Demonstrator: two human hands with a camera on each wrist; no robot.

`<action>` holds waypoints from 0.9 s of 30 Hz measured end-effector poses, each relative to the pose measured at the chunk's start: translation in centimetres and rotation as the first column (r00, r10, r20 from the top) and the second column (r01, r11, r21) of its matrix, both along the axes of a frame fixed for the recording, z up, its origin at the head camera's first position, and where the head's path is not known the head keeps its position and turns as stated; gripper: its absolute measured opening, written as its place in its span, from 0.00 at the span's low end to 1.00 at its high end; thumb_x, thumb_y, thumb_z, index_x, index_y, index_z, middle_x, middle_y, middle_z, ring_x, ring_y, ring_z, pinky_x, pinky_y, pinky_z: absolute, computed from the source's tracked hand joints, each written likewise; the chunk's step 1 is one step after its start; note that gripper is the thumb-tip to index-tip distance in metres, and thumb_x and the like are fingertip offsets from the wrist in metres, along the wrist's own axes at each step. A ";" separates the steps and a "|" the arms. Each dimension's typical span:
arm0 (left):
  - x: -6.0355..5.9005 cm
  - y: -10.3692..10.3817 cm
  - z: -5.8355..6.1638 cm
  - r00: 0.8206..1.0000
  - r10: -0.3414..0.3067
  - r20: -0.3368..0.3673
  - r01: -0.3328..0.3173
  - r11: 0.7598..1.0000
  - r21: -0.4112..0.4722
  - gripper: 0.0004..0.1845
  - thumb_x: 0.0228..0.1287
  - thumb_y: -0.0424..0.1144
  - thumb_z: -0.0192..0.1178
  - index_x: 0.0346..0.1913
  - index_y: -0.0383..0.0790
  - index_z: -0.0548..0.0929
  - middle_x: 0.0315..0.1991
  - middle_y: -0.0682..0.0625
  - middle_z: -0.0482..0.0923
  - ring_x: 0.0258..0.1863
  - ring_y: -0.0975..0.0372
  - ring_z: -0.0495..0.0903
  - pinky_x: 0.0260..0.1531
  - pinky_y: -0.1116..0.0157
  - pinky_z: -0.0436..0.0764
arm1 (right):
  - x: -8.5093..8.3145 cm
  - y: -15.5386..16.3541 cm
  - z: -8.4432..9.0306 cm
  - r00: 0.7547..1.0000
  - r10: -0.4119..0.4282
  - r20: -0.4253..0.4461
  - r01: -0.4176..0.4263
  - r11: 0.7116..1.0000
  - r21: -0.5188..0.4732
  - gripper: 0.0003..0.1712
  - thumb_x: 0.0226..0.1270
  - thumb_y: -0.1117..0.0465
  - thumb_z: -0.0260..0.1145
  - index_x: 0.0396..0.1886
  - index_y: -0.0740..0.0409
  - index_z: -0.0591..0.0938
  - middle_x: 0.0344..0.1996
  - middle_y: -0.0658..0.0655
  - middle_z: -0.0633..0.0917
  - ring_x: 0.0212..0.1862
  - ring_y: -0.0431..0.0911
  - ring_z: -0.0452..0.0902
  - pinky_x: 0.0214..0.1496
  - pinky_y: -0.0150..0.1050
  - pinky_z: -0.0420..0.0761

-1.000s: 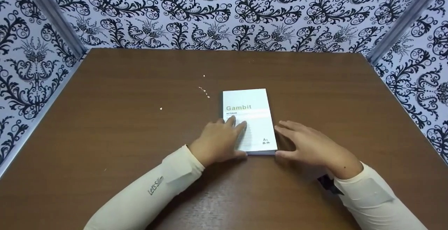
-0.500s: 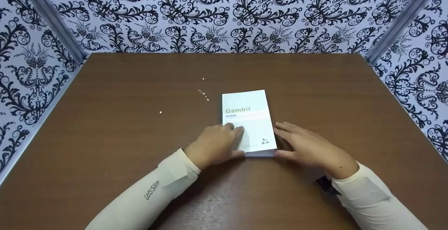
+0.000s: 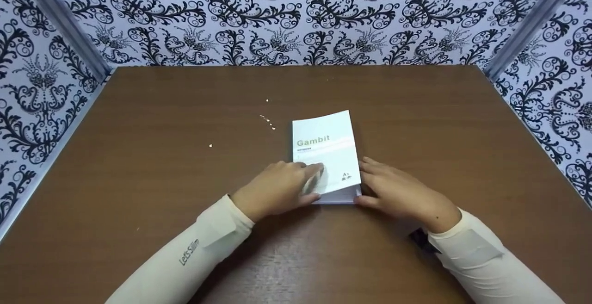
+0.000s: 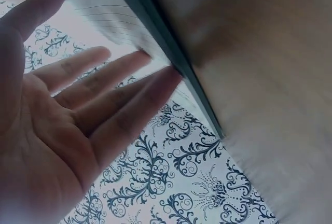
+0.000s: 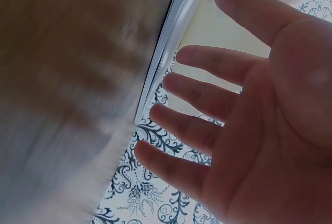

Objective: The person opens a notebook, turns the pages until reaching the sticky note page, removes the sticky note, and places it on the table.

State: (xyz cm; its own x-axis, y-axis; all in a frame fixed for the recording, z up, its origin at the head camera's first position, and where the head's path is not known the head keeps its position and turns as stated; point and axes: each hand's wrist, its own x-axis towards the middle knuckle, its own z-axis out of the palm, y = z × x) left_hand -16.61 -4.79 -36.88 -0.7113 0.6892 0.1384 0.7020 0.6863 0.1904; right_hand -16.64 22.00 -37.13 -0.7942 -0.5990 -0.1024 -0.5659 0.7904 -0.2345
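The notebook [image 3: 327,156] lies near the middle of the table [image 3: 138,156], cover up and closed. We see our left hand [image 3: 277,189] resting on its near left corner, fingers straight and flat on the cover, gripping nothing. Our right hand [image 3: 397,192] touches its right edge with straight fingers, also not holding. We judge the opening is only beginning: the right edge seems a little lifted, and no page is turned yet.
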 end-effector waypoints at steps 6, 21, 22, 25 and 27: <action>0.0 -0.5 -0.2 1.000 -0.020 0.005 0.020 0.999 0.026 0.28 0.66 0.51 0.64 0.66 0.44 0.73 0.36 0.46 0.85 0.27 0.57 0.82 0.29 0.56 0.82 | -0.2 -0.6 -0.3 0.998 0.044 -0.052 -0.042 0.999 0.024 0.22 0.66 0.52 0.68 0.54 0.61 0.83 0.66 0.71 0.74 0.71 0.68 0.65 0.71 0.59 0.66; 0.7 -1.4 0.3 0.979 -0.017 -0.201 0.053 0.983 0.174 0.48 0.59 0.42 0.64 0.80 0.48 0.51 0.68 0.45 0.73 0.49 0.52 0.85 0.41 0.54 0.85 | 0.3 -0.8 0.0 0.997 0.059 -0.054 -0.057 0.998 0.040 0.31 0.67 0.55 0.69 0.68 0.57 0.76 0.69 0.67 0.73 0.71 0.63 0.69 0.65 0.59 0.74; 0.8 -1.4 0.3 0.977 -0.007 -0.215 0.047 0.982 0.181 0.49 0.58 0.42 0.64 0.80 0.49 0.50 0.69 0.45 0.71 0.52 0.52 0.84 0.41 0.54 0.85 | 0.3 -0.8 0.0 0.997 0.058 -0.051 -0.056 0.998 0.037 0.31 0.67 0.55 0.69 0.68 0.57 0.76 0.69 0.67 0.73 0.71 0.63 0.69 0.64 0.59 0.74; 0.9 -1.5 0.5 0.970 0.017 -0.243 0.036 0.976 0.213 0.52 0.56 0.40 0.65 0.81 0.48 0.47 0.75 0.45 0.64 0.60 0.52 0.79 0.49 0.54 0.84 | 0.4 -0.7 0.0 0.998 0.051 -0.040 -0.050 0.998 0.031 0.31 0.67 0.55 0.69 0.69 0.55 0.75 0.70 0.66 0.72 0.71 0.62 0.68 0.64 0.60 0.74; 1.0 -1.5 0.7 0.963 0.032 -0.269 0.033 0.972 0.235 0.53 0.54 0.38 0.65 0.81 0.47 0.46 0.77 0.43 0.60 0.66 0.52 0.74 0.55 0.53 0.81 | 0.4 -0.6 0.0 0.998 0.045 -0.033 -0.044 0.999 0.031 0.31 0.68 0.55 0.68 0.70 0.55 0.75 0.71 0.65 0.72 0.71 0.62 0.68 0.65 0.60 0.74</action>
State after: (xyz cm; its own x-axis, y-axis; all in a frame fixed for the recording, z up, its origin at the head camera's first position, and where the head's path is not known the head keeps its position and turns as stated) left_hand -15.65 -6.29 -36.23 -0.6248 0.6142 0.4821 0.7496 0.6446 0.1502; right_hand -16.21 21.35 -37.15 -0.7702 -0.6308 -0.0943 -0.6078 0.7707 -0.1914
